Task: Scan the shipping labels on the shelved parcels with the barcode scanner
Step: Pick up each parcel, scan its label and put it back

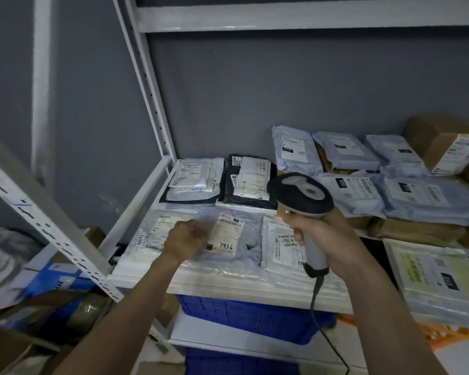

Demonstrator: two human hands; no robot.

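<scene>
The white shipping label [226,234] with "7936" handwritten in black lies flat on a pale grey-blue plastic mailer parcel [238,239] at the front of the white metal shelf [255,296], and it looks to be the one in hand. The left hand [188,238] rests curled on the mailer just left of that label, its knuckles touching the label's edge; whether it pinches the plastic I cannot tell. The right hand [320,236] grips the grey handle of the black-headed corded barcode scanner [302,201], held upright just right of the label with its head above the parcels behind.

To scan well, I judge the scanner head should tip down toward the label while the left hand keeps the plastic flat and off the barcode.

Right of the label a clear-wrapped parcel with its own white label [284,244] lies touching the mailer, partly under the scanner handle. Behind the label, a black mailer [248,182] and more grey mailers [358,196] crowd the shelf. Left of the label, the slanted white upright [54,228] limits elbow room; open space lies above the parcels. The black cable [316,299] hangs past the shelf's front edge and could snag.
</scene>
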